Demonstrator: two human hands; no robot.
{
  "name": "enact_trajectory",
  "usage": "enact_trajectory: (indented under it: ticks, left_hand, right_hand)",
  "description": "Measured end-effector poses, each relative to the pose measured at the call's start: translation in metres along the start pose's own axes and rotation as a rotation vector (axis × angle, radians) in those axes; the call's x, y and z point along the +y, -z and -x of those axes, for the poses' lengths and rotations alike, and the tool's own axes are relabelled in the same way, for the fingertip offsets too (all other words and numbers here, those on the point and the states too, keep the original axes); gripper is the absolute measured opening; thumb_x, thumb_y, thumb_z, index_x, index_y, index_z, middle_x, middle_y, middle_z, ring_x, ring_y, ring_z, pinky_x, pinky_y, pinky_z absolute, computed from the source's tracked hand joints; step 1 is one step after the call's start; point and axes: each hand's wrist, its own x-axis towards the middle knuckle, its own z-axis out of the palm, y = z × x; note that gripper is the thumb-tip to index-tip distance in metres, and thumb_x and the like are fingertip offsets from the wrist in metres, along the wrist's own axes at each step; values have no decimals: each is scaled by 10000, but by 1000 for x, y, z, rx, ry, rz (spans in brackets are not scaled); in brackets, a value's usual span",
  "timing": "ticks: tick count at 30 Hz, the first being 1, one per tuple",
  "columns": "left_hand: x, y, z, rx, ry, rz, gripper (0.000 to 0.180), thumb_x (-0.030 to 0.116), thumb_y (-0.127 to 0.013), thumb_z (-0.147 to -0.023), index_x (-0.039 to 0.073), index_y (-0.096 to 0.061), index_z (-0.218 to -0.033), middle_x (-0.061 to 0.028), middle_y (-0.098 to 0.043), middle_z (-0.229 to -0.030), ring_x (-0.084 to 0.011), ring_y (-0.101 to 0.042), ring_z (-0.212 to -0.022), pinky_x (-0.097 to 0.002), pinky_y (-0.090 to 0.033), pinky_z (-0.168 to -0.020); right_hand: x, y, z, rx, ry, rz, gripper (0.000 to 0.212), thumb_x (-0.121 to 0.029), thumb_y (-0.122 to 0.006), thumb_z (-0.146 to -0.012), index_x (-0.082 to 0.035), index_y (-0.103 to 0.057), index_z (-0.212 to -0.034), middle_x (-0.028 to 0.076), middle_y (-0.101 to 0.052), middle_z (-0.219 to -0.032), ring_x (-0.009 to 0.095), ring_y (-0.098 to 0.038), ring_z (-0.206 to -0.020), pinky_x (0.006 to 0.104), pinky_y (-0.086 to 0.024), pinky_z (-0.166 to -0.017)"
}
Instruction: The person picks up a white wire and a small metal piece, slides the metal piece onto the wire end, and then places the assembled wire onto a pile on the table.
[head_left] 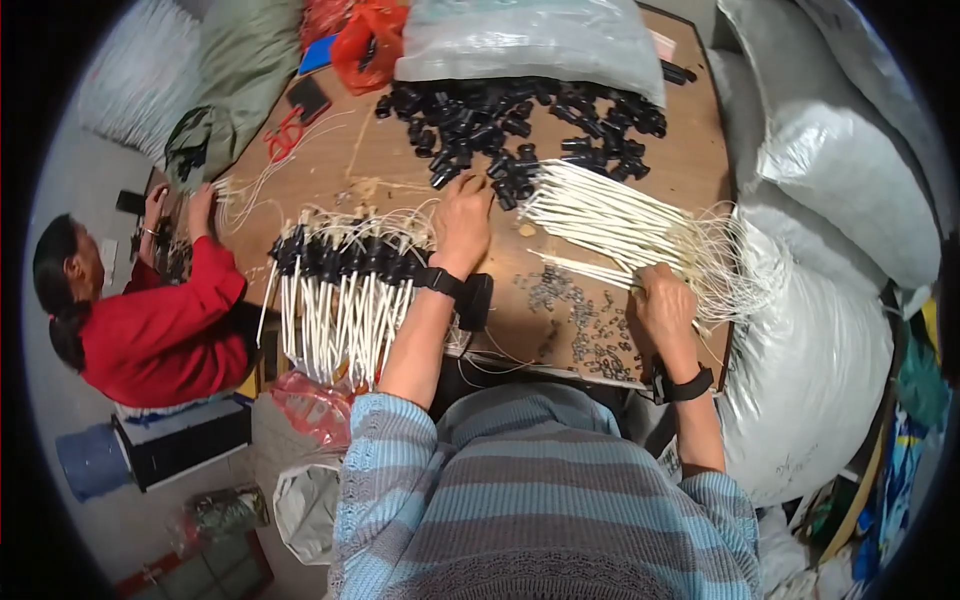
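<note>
My left hand (463,222) reaches to the near edge of a heap of black plastic fittings (485,125), its fingers curled at one of them. My right hand (667,305) is closed at the wire end of a few thin white rods (575,265), set slightly apart from the larger bundle of white rods (600,205). Thin pale wires (735,265) trail from the bundle over the table's right edge. To the left of my left forearm, a row of white rods with black fittings (345,270) on them lies side by side, wires at their far ends.
Small metal pieces (590,325) are scattered near the table's front edge. A large pale sack (530,40) stands behind the fittings. Red-handled scissors (285,135) and a red bag (368,48) lie farther left. White sacks (810,350) crowd the right side. A person in red (165,320) works at the left.
</note>
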Motion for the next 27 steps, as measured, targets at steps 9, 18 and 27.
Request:
enact_trajectory:
  ticks: [9,18,27]
  left_hand:
    - [15,17,27,-103,19,135,296,22,-605,-754,58,-658,-1043,-133,-645,-1005,-343,-558,-958,-411,-460,-835]
    - [10,22,61,-360,355,806,341,25,-511,-857,16,-560,-1194,-71,-640,-1012,-161,-589,-916,-276,-452,-848]
    - [21,36,58,-324,0,424,293,-69,-512,-735,-19,-527,-1023,-238,-568,-885,-421,-560,-873,-431,-452,-768]
  right_hand:
    - [-3,12,-10,164,201,-106,102,-83,-667,-784,-69,-630,-879,82,-599,-811,295,-584,-673,387,-433,-603]
    - [-22,7,-2,-166,243,-307,184,-94,-639,-833,-71,-651,-1015,143,-601,-750,331,-600,-634,399,-465,-559]
    - [-39,3,7,-46,467,-205,211,-74,-648,-782,-80,-652,-993,99,-518,-625,267,-552,-539,369,-410,-491]
